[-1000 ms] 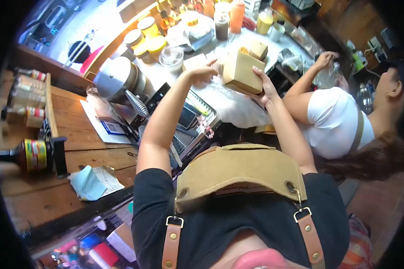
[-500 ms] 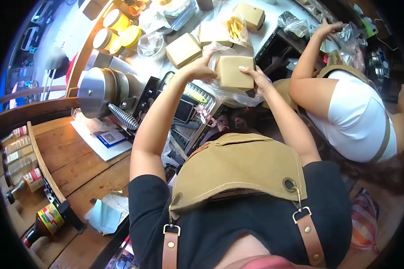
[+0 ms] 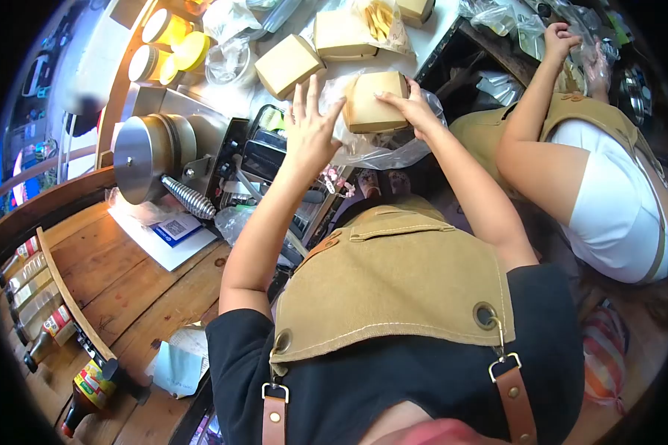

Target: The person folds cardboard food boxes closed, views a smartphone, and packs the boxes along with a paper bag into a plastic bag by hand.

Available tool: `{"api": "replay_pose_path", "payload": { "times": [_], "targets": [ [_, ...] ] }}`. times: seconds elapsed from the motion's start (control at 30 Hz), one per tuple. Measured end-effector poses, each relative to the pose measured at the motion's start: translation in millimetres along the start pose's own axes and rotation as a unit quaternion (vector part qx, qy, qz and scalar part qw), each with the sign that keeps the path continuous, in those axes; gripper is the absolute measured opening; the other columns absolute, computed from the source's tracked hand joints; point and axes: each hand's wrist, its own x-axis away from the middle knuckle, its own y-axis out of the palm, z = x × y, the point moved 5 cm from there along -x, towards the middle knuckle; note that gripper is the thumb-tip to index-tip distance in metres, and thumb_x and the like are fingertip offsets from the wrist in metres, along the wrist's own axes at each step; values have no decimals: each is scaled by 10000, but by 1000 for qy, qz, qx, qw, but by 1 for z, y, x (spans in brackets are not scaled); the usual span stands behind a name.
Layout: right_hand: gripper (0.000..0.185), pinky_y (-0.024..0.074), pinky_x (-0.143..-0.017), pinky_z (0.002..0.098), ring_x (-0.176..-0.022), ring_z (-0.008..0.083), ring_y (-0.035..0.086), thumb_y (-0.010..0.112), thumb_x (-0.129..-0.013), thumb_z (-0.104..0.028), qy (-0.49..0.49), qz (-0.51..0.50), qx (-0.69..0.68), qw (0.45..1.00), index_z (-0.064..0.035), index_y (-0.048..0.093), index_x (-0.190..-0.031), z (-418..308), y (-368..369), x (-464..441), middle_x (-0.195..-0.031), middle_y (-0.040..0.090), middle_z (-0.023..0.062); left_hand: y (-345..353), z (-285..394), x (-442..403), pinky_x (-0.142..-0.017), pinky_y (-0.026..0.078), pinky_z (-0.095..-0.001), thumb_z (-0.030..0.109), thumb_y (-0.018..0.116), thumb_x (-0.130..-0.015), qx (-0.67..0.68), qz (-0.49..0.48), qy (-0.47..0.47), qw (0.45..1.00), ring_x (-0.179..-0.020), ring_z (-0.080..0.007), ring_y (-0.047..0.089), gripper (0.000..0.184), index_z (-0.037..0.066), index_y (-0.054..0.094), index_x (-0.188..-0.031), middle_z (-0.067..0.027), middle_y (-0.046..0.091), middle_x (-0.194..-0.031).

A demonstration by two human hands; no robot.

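My right hand (image 3: 414, 111) grips a brown cardboard takeout box (image 3: 375, 104) by its far right side, thumb lying on the lid. Beneath the box spreads a clear plastic bag (image 3: 382, 154); whether the box sits inside it, I cannot tell. To the left, my left hand (image 3: 312, 133) is open with fingers spread, holding nothing, just apart from the box. Beyond it a second takeout box (image 3: 289, 64) stands on the white counter, and a third box (image 3: 340, 33) is beside a paper-wrapped portion of fries (image 3: 378, 24).
A co-worker in white (image 3: 608, 196) stands at my right, a hand (image 3: 560, 41) among plastic bags. On the left are yellow-lidded jars (image 3: 167, 26), a round metal press (image 3: 145, 159) with a coiled handle, and a wooden table (image 3: 119, 297) with bottles (image 3: 93, 386).
My left hand has let go of the plastic near the box and opened, moving left and down. The box stays in my right hand, shifted slightly left. The whole view has shifted a little.
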Motion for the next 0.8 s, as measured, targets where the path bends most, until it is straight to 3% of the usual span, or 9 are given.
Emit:
{"api": "replay_pose_path", "payload": {
  "times": [0.07, 0.17, 0.23, 0.43, 0.47, 0.57, 0.63, 0.7, 0.8],
  "targets": [
    [1037, 381, -979, 372, -1122, 278, 496, 820, -597, -345, -62, -13, 40, 997, -28, 229, -1387, -4, 0, 3, -1266, 440, 218, 0, 15, 5, -1040, 173, -584, 263, 812, -576, -39, 100, 65, 992, -1365, -337, 158, 705, 303, 544, -1227, -104, 169, -1498],
    [988, 340, -1021, 384, -1201, 313, 427, 808, -624, -327, -142, -40, 125, 981, -135, 252, -1417, -16, -4, 9, -1327, 383, 226, 14, 28, 2, -1050, 29, -573, 330, 780, -609, -40, 129, 118, 984, -1359, -237, 216, 639, 293, 560, -1208, -4, 326, -1444],
    [914, 331, -1020, 384, -1261, 297, 351, 796, -652, -253, -157, -80, 156, 972, -168, 298, -1413, -16, -8, 8, -1368, 357, 174, 30, 27, -3, -1043, 37, -576, 322, 768, -625, -48, 131, 130, 982, -1328, -197, 279, 613, 283, 564, -1202, 29, 396, -1392],
    [790, 294, -1058, 461, -1352, 344, 173, 783, -639, -309, -291, -137, 339, 884, -282, 430, -1345, -29, -9, 38, -1430, 267, 200, 58, 21, -2, -1034, 100, -548, 273, 722, -681, -26, 233, 160, 959, -1147, -102, 497, 504, 274, 582, -1166, 106, 566, -1210],
    [694, 272, -1077, 461, -1360, 356, 174, 781, -650, -286, -314, -152, 407, 844, -289, 507, -1287, -29, -8, 41, -1469, 183, 192, 57, 21, -2, -1038, 106, -543, 267, 720, -684, -16, 236, 159, 959, -1141, -102, 500, 493, 271, 586, -1158, 105, 568, -1207],
    [644, 258, -1086, 458, -1357, 373, 189, 777, -660, -226, -382, -149, 380, 829, -280, 542, -1258, -33, -8, 54, -1483, 153, 179, 54, 23, -1, -1043, 137, -532, 252, 715, -693, -13, 244, 156, 957, -1117, -104, 517, 454, 262, 600, -1132, 102, 574, -1196],
    [589, 271, -1083, 442, -1341, 378, 237, 769, -664, -173, -376, -164, 378, 830, -272, 584, -1214, -36, -6, 58, -1479, 167, 180, 61, 23, 0, -1033, 144, -544, 299, 625, -778, -43, 247, 167, 953, -1121, -100, 521, 350, 236, 603, -1121, 97, 578, -1179],
    [597, 294, -1073, 421, -1341, 368, 244, 768, -658, -176, -443, -145, 462, 754, -272, 582, -1217, -33, -4, 62, -1476, 174, 183, 65, 22, 2, -1031, 155, -545, 298, 619, -784, -38, 255, 160, 953, -1120, -98, 523, 334, 237, 608, -1112, 97, 579, -1181],
    [613, 330, -1054, 403, -1333, 352, 268, 750, -666, -121, -458, -131, 462, 748, -277, 569, -1231, -20, -7, 56, -1467, 193, 180, 69, 21, 6, -1033, 154, -543, 296, 615, -787, -31, 265, 158, 951, -1118, -98, 525, 320, 239, 615, -1102, 96, 580, -1184]
  ]
}}
